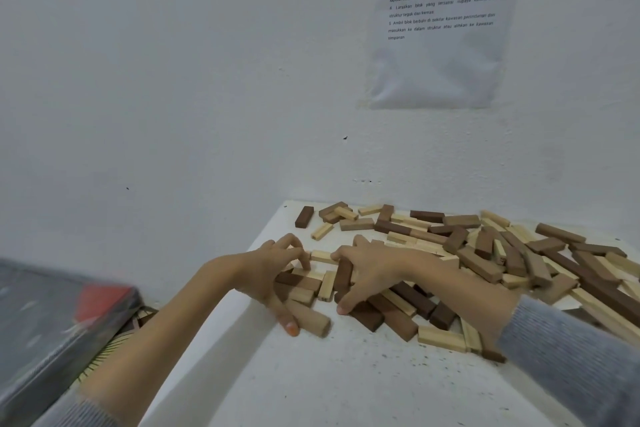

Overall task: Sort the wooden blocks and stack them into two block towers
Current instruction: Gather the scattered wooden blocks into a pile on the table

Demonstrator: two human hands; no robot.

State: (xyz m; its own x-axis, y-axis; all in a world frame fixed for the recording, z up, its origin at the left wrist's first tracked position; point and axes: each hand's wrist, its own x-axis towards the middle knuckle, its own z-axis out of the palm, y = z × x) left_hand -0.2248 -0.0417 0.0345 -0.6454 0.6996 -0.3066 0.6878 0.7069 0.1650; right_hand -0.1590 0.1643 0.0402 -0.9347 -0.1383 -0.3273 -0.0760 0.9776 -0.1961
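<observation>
No tower stands yet, so I take this for the sorting stage. The wooden blocks (pixel 478 263) lie heaped across the bench (pixel 346 385), dark and pale mixed, with a small cluster at its left edge. There the right hand (pixel 374 270) curls round a dark block (pixel 343 274). The left hand (pixel 273 274) arches over pale ones, thumb beside a tan block (pixel 311 321); whether it pinches anything I cannot tell. Next comes parting the colours and squaring a base layer. The palms hide the cluster's middle, and the heap runs out of view on the right.
</observation>
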